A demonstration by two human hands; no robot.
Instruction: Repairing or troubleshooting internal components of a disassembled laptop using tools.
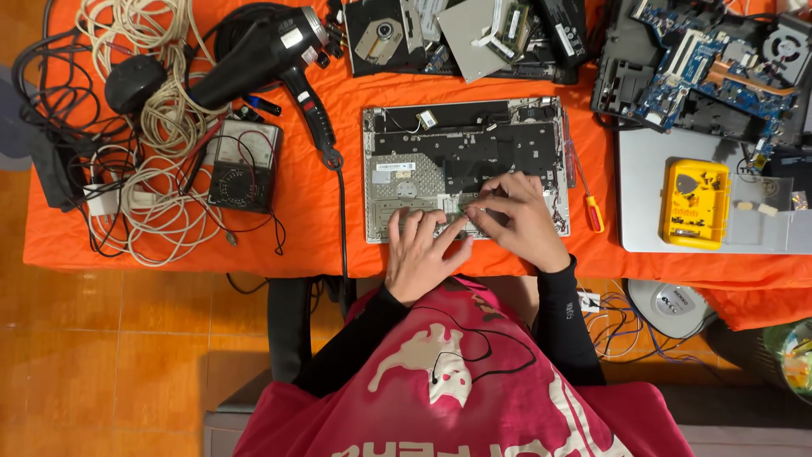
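An opened laptop base with its silver frame and dark inner sheet lies on the orange cloth in front of me. My left hand rests on its near edge, fingers spread. My right hand sits on the lower right part, with its fingertips pinched at a small part near the middle of the near edge. What the fingertips pinch is too small to tell. A red-and-orange screwdriver lies just right of the base.
A black hair dryer, a black multimeter and tangled white and black cables lie at left. Laptop parts and a blue circuit board are at the back. A yellow bit case rests on a silver laptop lid at right.
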